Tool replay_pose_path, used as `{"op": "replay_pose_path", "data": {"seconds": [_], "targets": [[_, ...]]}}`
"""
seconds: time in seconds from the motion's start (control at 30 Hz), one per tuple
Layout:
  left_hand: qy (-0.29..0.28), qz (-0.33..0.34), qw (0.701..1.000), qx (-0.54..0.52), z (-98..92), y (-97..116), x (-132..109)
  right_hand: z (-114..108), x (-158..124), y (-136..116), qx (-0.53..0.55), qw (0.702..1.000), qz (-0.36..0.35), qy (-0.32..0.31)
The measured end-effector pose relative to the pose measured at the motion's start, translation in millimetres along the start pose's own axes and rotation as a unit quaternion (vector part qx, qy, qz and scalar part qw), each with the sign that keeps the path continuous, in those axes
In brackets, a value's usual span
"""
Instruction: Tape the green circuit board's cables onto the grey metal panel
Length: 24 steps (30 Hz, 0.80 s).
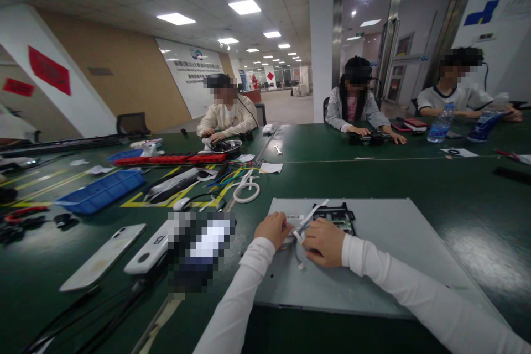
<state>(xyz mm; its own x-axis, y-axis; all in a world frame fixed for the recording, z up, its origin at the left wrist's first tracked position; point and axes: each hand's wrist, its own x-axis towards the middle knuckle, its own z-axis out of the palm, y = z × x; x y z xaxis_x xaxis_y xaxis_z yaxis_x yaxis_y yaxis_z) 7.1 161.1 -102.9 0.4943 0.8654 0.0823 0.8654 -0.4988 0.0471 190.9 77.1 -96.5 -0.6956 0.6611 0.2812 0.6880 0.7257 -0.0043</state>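
My left hand [271,229] and my right hand [326,242] meet over a flat grey metal panel [344,287]. Between them runs a pale grey-white cable [307,215], bent into a loop or knot, with one end pointing up and away. A short tail with a small white plug-like tip hangs down toward the panel. My left fingers are closed on the cable's left side; those of my right hand pinch it from the right. Just beyond my right hand, a black-framed circuit board [346,220] rests on the panel, partly hidden by that hand.
Left of the panel lie a phone with a lit, blurred screen [209,243], a white power bank [151,246], a white phone [103,254] and a coiled white cable [246,192]. Farther left stands a blue tray [102,191]. Three people sit across the green table [415,177], near water bottles [442,123].
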Motion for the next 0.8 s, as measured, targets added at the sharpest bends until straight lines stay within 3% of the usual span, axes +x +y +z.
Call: {"op": "replay_pose_path", "data": {"seconds": [0.8], "targets": [[-0.009,-0.001,1.0,-0.002,-5.0,3.5,-1.2,0.9,-0.3,0.8,0.032,0.999,0.007,0.0]]}}
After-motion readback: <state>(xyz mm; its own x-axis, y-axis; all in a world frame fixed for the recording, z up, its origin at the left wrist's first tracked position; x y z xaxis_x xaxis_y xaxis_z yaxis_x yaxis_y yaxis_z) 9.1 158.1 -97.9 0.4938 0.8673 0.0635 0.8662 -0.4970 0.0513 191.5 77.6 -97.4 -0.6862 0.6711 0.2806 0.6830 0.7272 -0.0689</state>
